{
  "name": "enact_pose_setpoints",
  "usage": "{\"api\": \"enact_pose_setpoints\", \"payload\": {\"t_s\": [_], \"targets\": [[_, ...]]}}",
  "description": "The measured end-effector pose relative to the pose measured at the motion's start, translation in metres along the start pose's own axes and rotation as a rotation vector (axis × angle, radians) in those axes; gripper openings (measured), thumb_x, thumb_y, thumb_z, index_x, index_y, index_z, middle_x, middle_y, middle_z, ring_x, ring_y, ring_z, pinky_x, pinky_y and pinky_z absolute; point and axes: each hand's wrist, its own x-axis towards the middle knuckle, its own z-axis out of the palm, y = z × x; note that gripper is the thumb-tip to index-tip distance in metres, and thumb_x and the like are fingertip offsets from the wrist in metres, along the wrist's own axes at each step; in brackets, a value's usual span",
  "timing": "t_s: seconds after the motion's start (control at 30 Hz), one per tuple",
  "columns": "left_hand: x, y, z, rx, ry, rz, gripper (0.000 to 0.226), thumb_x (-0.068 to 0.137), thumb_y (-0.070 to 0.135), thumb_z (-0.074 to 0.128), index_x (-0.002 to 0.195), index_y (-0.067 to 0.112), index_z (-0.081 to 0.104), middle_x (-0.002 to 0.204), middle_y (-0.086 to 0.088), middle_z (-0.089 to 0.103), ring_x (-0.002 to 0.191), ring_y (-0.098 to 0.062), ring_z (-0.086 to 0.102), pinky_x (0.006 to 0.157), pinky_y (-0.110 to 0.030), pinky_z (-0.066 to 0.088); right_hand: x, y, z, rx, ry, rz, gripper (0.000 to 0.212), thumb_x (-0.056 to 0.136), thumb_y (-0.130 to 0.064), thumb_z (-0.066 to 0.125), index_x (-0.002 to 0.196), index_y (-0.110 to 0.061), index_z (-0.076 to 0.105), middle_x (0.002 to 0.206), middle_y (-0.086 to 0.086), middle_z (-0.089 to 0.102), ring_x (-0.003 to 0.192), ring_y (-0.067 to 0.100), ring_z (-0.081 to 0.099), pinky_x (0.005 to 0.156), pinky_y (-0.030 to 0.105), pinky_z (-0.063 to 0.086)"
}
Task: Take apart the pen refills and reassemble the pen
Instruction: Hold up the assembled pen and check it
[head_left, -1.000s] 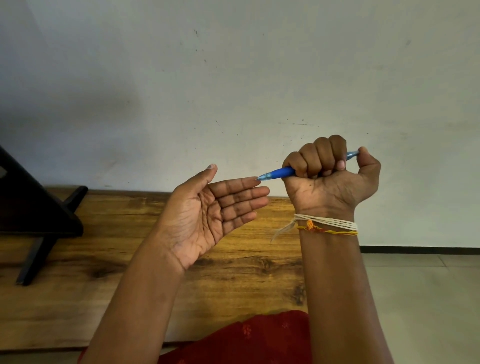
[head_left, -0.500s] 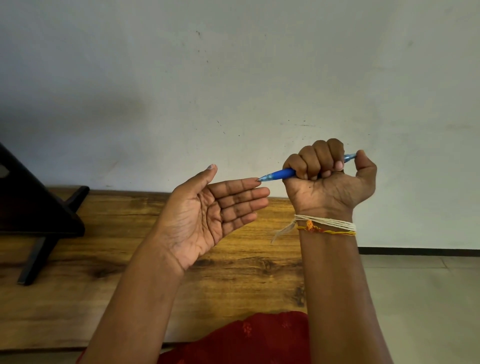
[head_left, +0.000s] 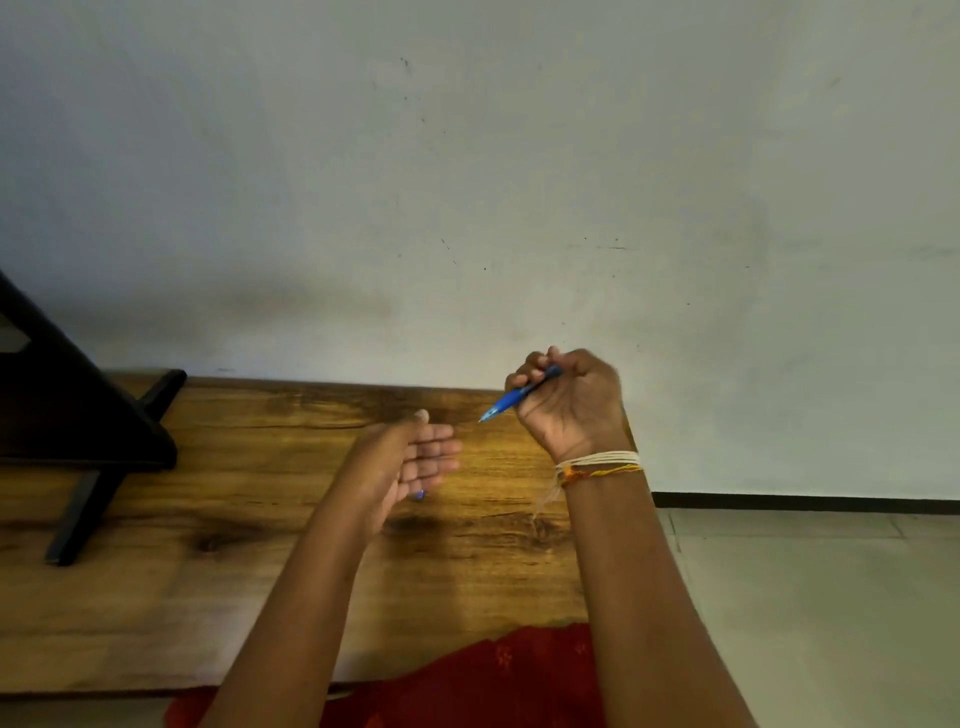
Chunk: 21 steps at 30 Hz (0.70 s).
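Note:
A blue pen (head_left: 511, 399) is gripped in my right hand (head_left: 569, 405), its tip pointing down and left over the wooden table (head_left: 260, 571). Threads are tied around my right wrist. My left hand (head_left: 410, 462) is held low over the table with its palm turned right and its fingers straight and apart, a short way left of the pen tip. A small blue piece (head_left: 420, 494) shows just below the left palm; whether it lies on the table or falls I cannot tell.
A black stand (head_left: 78, 415) with angled legs occupies the table's left end. A pale wall rises behind the table. Tiled floor (head_left: 831, 597) lies to the right. Red cloth (head_left: 493, 680) covers my lap at the table's near edge.
Both hands have dropped lower toward the table. The pen has tilted tip-down and the right fist has loosened around it. The left palm has turned sideways, and a small blue piece has appeared beneath it.

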Motion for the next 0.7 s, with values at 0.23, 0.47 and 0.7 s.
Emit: {"api": "enact_pose_setpoints", "payload": {"t_s": [0.23,0.47,0.7], "targets": [[0.044,-0.042,-0.018,0.414,0.383,0.105,0.017,0.087,0.009,0.055,0.093,0.005,0.071,0.095,-0.016,0.072,0.078,-0.026,0.068,0.074,-0.035,0.055,0.042,0.064,-0.056,-0.144,0.272,0.131,0.027,0.095,0.014,0.030,0.108,-0.002,0.047,0.076,0.013,0.043,0.066,0.018,0.045,0.078,0.036,0.050],[0.057,-0.062,-0.020,0.618,0.437,0.212,0.004,0.079,0.011,0.068,0.076,0.014,0.070,0.085,-0.007,0.072,0.073,-0.014,0.062,0.058,-0.020,0.043,0.057,0.082,-0.077,-0.523,0.422,0.126,0.007,0.084,0.007,0.064,0.088,0.002,0.061,0.071,0.014,0.058,0.062,0.022,0.058,0.057,0.031,0.054],[0.066,-0.074,-0.012,0.649,0.436,0.157,0.015,0.070,0.018,0.079,0.070,0.021,0.065,0.072,-0.002,0.070,0.066,-0.018,0.067,0.065,-0.035,0.059,0.064,0.094,-0.089,-1.035,0.555,-0.101,0.021,0.067,-0.012,0.083,0.058,-0.011,0.064,0.073,0.014,0.072,0.069,0.030,0.071,0.073,0.044,0.061]]}}
